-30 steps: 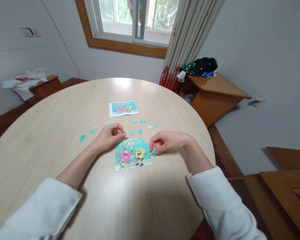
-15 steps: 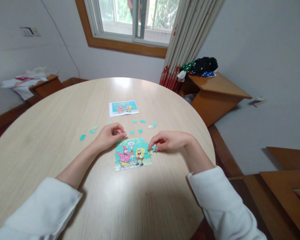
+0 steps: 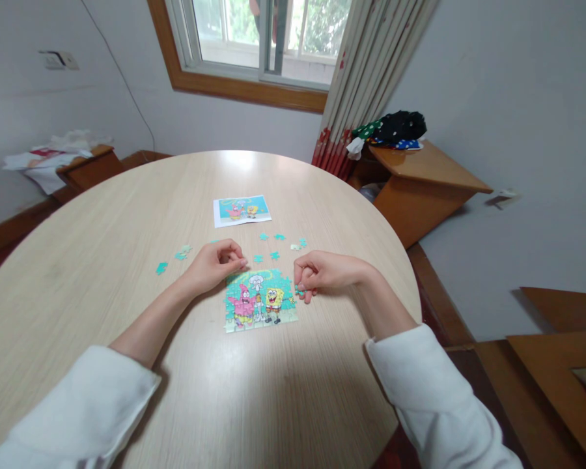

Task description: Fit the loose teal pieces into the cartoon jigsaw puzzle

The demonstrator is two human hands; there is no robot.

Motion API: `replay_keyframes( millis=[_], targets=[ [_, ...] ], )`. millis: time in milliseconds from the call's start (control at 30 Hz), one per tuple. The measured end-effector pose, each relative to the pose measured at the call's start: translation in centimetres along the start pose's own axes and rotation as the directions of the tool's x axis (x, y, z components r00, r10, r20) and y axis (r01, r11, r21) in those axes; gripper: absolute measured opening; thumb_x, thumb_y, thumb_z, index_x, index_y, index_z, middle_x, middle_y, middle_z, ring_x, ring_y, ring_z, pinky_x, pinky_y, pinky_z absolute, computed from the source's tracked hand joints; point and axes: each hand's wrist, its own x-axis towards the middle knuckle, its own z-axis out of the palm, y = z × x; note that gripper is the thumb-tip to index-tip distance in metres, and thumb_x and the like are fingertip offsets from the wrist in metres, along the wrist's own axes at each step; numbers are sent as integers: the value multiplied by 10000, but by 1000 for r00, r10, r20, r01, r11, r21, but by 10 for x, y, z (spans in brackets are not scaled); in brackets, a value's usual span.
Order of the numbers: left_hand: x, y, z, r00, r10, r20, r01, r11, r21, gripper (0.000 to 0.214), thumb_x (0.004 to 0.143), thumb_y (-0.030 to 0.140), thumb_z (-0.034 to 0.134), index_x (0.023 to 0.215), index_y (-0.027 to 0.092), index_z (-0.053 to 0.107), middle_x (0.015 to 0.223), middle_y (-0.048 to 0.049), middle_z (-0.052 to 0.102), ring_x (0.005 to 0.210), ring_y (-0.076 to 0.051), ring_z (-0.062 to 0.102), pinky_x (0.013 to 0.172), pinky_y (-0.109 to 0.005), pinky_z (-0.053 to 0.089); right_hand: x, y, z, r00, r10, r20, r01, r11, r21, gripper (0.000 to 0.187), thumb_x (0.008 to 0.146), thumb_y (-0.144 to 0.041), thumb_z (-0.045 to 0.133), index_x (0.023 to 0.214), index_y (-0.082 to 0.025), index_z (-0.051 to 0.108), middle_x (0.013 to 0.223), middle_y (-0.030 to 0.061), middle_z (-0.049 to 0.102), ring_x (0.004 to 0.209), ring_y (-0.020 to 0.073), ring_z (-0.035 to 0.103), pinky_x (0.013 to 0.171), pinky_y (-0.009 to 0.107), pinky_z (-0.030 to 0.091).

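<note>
A jigsaw puzzle (image 3: 256,306) with a pink starfish, a tall pale figure and a yellow sponge character lies joined on the table; its upper and right edges are uneven. At its right edge, my right hand (image 3: 327,270) is closed, pinching a teal puzzle piece (image 3: 300,290) between thumb and fingers. My left hand (image 3: 217,264) rests at the upper left corner, fingers curled and thumb drawn in; whether something small is between them is hidden. Loose teal pieces (image 3: 274,256) lie just above the puzzle.
The round wooden table (image 3: 215,404) carries a printed reference picture (image 3: 244,210) beyond the puzzle. More loose pieces (image 3: 162,268) lie left of my left forearm, and a pale piece (image 3: 295,247) is at the right. A cabinet (image 3: 420,169) with cloths stands behind right.
My right hand's fingers have curled in and shifted slightly right from the puzzle's edge, with the teal piece turned in the pinch. The left hand has stayed in place.
</note>
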Motion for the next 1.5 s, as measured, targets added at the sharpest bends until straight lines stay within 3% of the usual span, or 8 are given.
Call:
replay_keyframes(
  millis=[233, 500, 800, 967, 1200, 1367, 1500],
  targets=[
    [0, -1, -1, 1000, 15, 2, -15, 1000, 2, 175, 714, 297, 666, 710, 175, 541, 641, -15, 669, 619, -136, 642, 562, -240, 498, 2, 1, -1, 998, -40, -40, 38, 998, -46, 204, 691, -260, 723, 688, -142, 556, 565, -31, 616, 492, 81, 590, 483, 199, 419],
    [1, -2, 0, 1000, 16, 1, -16, 1000, 3, 175, 710, 297, 666, 712, 176, 540, 640, -11, 655, 609, -131, 633, 557, -240, 494, 2, -1, -1, 999, 3, -46, -6, 998, -64, 89, 706, -171, 660, 741, -146, 583, 576, -7, 648, 590, 116, 658, 536, 204, 437],
    [0, 0, 0, 1000, 14, -1, -14, 1000, -7, 168, 708, 288, 662, 710, 171, 542, 633, -1, 642, 594, -119, 619, 554, -231, 484, 0, -4, -1, 999, -16, -40, 14, 998, -57, 142, 679, -79, 601, 801, -150, 591, 590, -24, 634, 600, 121, 659, 557, 209, 456],
    [0, 0, 0, 1000, 21, 0, -21, 1000, 1, 172, 705, 290, 670, 708, 174, 543, 633, -4, 650, 601, -128, 626, 551, -235, 487, -1, -4, -3, 997, -78, 0, 78, 992, -100, 200, 720, -113, 581, 896, -125, 676, 633, -17, 630, 586, 95, 627, 572, 208, 447],
    [1, -1, 0, 1000, 31, 3, -31, 999, 14, 184, 710, 314, 666, 712, 176, 543, 637, -10, 662, 604, -129, 630, 540, -230, 475, -1, -5, -2, 996, -53, -76, 45, 994, -104, 119, 690, -175, 655, 801, -132, 653, 612, -1, 630, 596, 106, 616, 540, 201, 431],
    [0, -1, 0, 1000, 28, 0, -28, 1000, 14, 208, 703, 331, 676, 714, 172, 542, 643, -17, 661, 616, -136, 636, 544, -236, 477, 1, -2, -4, 990, -92, -110, 77, 988, -132, 180, 645, -259, 726, 688, -136, 602, 577, -16, 601, 536, 75, 537, 491, 187, 379],
    [0, -1, 0, 1000, 27, 0, -27, 1000, 7, 206, 709, 328, 676, 709, 173, 541, 637, -12, 655, 600, -130, 624, 535, -235, 475, 2, -1, -5, 989, -123, -87, 115, 989, -91, 199, 653, -247, 736, 790, -125, 658, 617, -12, 613, 571, 75, 531, 514, 191, 386]
  ],
)
